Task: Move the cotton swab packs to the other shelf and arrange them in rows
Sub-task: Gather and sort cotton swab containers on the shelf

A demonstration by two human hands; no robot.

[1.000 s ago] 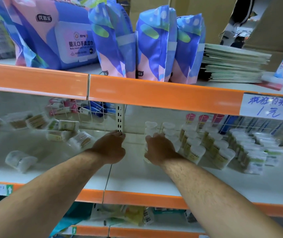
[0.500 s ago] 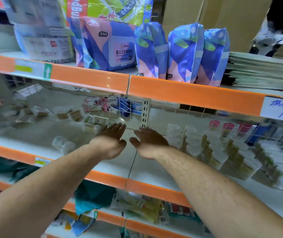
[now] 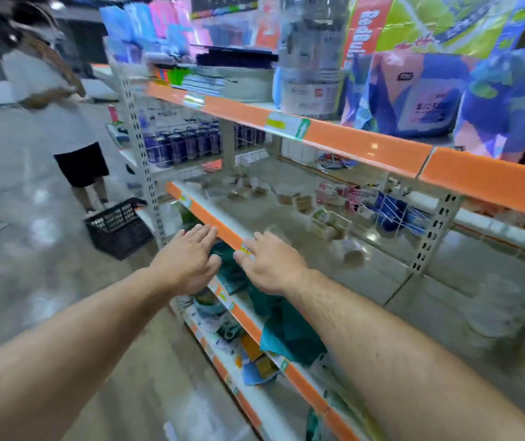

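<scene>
Left hand [image 3: 188, 259] and right hand [image 3: 272, 264] have been pulled back to the orange shelf edge [image 3: 205, 219], fingers released, nothing held; blurry cotton swab packs [image 3: 326, 224] beyond it probably get grabbed next.

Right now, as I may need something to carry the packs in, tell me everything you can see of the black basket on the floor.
The black basket looks like moulded plastic, with latticed walls full of small openings and an open top. It stands upright on the shiny grey floor, at the end of the shelf unit, close beside its perforated post. A person in black shorts stands just behind it. Motion blur hides whether anything lies inside. Only the floor visibly touches it.
</scene>
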